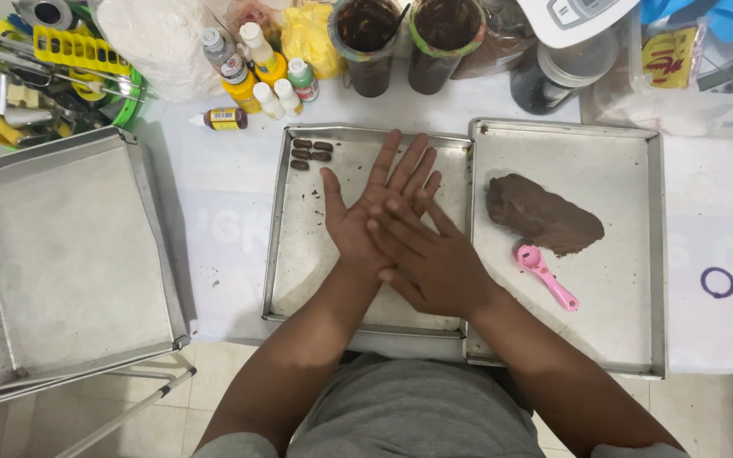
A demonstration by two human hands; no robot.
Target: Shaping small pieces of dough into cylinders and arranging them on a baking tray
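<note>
Two flat palms (375,208) pressed, metal tray (299,280)

Dull silver-grey on all three trays: the middle tray (286,254), the right tray (638,339) and the side tray (61,254). Dark brown dough (545,214) sits beside a bright pink scoop (540,267). Small brown pieces (310,153) match it. The surface (222,212) is white. Yellow and green bottles (260,72), a yellow bag (307,34), a purple ring (718,282), a grey shirt (409,416).
</note>
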